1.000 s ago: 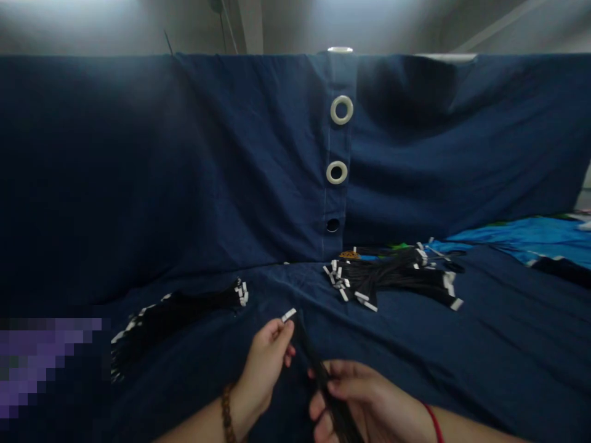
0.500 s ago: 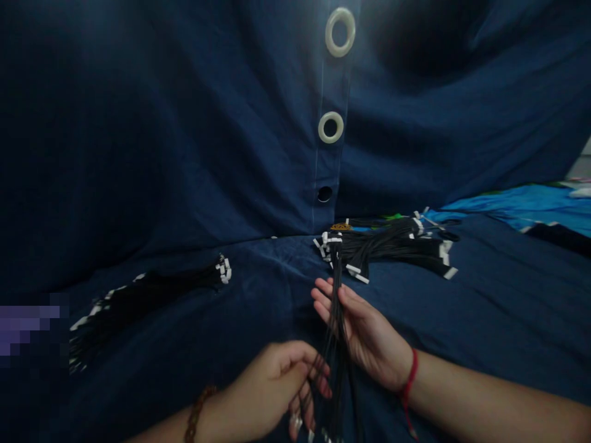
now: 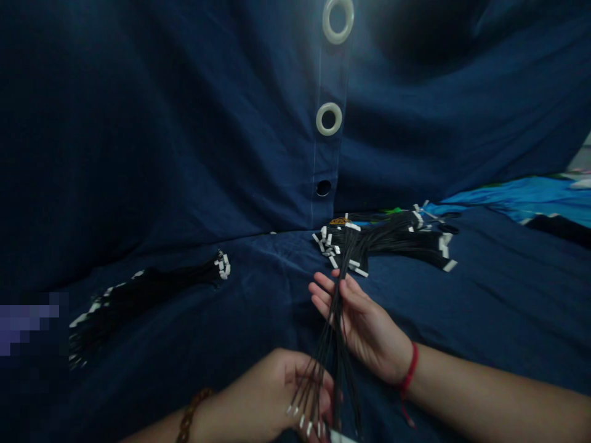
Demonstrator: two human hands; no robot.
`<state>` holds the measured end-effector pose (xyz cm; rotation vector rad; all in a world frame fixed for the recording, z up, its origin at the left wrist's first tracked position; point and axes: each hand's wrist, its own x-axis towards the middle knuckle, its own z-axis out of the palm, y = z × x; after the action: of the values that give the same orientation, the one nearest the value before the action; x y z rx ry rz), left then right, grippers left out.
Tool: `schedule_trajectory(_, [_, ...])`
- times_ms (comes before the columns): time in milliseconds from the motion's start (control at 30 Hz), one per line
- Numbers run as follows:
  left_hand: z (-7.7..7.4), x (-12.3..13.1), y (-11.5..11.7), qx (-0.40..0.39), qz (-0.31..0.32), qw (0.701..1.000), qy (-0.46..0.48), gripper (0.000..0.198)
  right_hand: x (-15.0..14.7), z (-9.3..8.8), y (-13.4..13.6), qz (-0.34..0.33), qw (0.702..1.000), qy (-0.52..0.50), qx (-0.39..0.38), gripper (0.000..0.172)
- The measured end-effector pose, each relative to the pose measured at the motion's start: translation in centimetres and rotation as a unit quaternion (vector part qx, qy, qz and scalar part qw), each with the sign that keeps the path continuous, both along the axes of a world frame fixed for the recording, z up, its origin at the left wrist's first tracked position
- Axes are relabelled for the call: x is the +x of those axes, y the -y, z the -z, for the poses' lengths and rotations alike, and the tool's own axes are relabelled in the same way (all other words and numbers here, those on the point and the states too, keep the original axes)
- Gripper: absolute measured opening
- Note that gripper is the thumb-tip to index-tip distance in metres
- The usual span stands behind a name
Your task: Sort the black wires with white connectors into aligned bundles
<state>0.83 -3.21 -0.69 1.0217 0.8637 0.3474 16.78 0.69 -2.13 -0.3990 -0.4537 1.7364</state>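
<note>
Left hand (image 3: 272, 400), right hand (image 3: 364, 326): both grips clamped on cords (image 3: 334, 352). Left pile (image 3: 138, 295) and far pile (image 3: 397, 243) flank them on cloth (image 3: 258, 295).

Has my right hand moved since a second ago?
Yes. The right hand, with the bundle of cords, has gone forward: its fingertips now lie just short of the pile of cords; a second ago a wide gap lay between.

- Two hands: left hand (image 3: 277, 394), right hand (image 3: 364, 326).
- Three groups of black cords: held bunch (image 3: 335, 344), right pile (image 3: 397, 243), left pile (image 3: 138, 295). The single cords are too many to count.
- Two white rings: upper ring (image 3: 338, 20), lower ring (image 3: 329, 119).
- One hole (image 3: 324, 187).
- Two wrist bands: bead bracelet (image 3: 189, 418), red string (image 3: 410, 369).
</note>
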Motion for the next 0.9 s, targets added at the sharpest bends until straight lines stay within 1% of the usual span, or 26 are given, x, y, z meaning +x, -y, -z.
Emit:
schedule_trajectory(167, [0.2,0.4,-0.2,-0.029,-0.025,0.999,0.021,0.009,0.0,0.0,0.0,-0.01,1.0,0.014,0.009,0.022])
schedule_trajectory(300, [-0.1,0.4,-0.3,-0.032,-0.033,0.999,0.018,0.01,0.0,0.0,0.2,-0.017,0.999,0.03,0.019,0.021])
schedule_trajectory(400, [-0.5,0.4,-0.3,-0.026,-0.03,0.999,0.013,0.021,0.1,0.1,0.2,-0.027,0.998,0.044,0.024,0.021])
schedule_trajectory(433, [-0.6,0.4,-0.2,-0.026,-0.03,0.999,0.012,0.022,0.1,0.1,0.3,-0.029,0.998,0.05,0.026,0.021])
schedule_trajectory(533, [-0.8,0.4,-0.2,-0.031,-0.038,0.999,0.012,0.011,0.2,0.1,0.3,-0.031,0.997,0.067,0.03,0.024])
schedule_trajectory(700, [-0.8,0.5,-0.1,-0.036,-0.072,0.997,0.008,0.017,0.2,0.1,0.3,-0.04,0.995,0.091,0.033,0.03])
schedule_trajectory(833, [-0.9,0.6,-0.1,-0.029,-0.082,0.996,0.002,0.01,0.1,0.2,0.6,-0.046,0.992,0.107,0.041,0.032])
schedule_trajectory(900, [-0.7,0.6,-0.1,-0.022,-0.085,0.996,-0.012,0.01,0.0,0.2,0.8,-0.053,0.991,0.115,0.048,0.035])
